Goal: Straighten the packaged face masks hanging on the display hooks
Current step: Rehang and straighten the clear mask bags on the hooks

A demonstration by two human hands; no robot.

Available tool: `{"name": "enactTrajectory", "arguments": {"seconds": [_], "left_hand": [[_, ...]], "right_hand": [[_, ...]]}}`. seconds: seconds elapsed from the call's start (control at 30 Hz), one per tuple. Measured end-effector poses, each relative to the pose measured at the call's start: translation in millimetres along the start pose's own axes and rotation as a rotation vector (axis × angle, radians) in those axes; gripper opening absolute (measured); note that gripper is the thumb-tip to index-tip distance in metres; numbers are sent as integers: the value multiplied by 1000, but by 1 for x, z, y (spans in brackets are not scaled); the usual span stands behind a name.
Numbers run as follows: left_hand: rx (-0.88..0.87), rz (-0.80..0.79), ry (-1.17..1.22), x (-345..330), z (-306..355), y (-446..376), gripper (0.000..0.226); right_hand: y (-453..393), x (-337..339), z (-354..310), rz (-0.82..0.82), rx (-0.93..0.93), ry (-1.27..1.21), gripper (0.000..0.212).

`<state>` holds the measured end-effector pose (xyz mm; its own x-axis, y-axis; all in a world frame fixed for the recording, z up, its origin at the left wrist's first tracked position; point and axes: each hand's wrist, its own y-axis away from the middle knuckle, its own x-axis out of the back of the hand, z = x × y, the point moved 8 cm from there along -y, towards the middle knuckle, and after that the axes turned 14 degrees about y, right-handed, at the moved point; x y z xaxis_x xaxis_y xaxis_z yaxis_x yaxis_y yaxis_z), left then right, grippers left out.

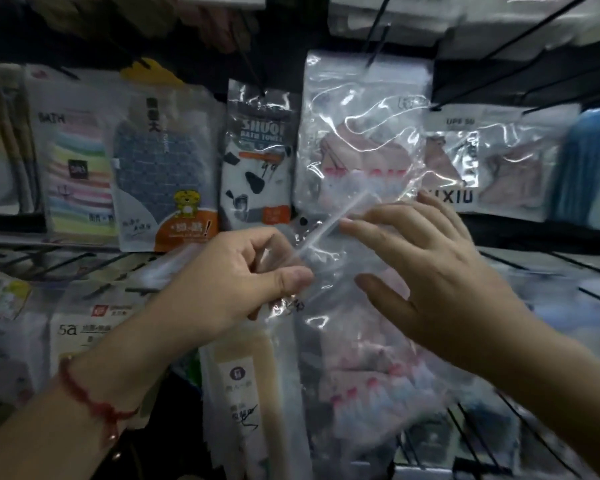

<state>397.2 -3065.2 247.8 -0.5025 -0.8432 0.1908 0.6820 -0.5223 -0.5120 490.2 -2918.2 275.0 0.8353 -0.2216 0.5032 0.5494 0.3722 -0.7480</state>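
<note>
A clear plastic pack with a pink face mask (361, 140) hangs from a black hook (378, 39) at the upper middle. Below it hangs a second clear mask pack (368, 358), its top strip tilted up to the right. My left hand (236, 282) pinches that pack's top left corner between thumb and curled fingers. To the right, my right hand (433, 271) is spread with straight fingers over the pack's upper right part. Further mask packs marked UPF 50 (492, 161) hang to the right.
Bath towel and glove packs (257, 161) hang at the left of the masks. Black wire hooks (520, 36) stick out toward me at the top right. A wire shelf edge (66, 258) runs across the middle. Beige packs (246, 375) hang below my left hand.
</note>
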Motion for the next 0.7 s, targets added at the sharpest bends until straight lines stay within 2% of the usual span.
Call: {"name": "enactTrajectory", "arguments": {"seconds": [0.23,0.27,0.33,0.4,0.47,0.57,0.7], "left_hand": [[49,-4,-28,-19,21,-36,34],[79,-16,-25,-22,24,-42,35],[120,-34,-6,-28,29,-54,23],[127,6,12,-28,38,-66,30],[58,66,-108,-22,52,-78,27],[-95,29,-344,-25,77,-95,19],[-310,31,-518,-26,109,-114,20]], "right_hand": [[-1,9,50,-136,-100,-185,20],[-2,11,54,-131,-109,-190,18],[-5,16,62,-97,-126,-192,16],[-9,20,71,-62,-148,-182,12],[-15,23,81,-38,-157,-169,9],[-29,26,93,-31,-133,-154,7],[-48,28,103,-22,-57,-68,6]]}}
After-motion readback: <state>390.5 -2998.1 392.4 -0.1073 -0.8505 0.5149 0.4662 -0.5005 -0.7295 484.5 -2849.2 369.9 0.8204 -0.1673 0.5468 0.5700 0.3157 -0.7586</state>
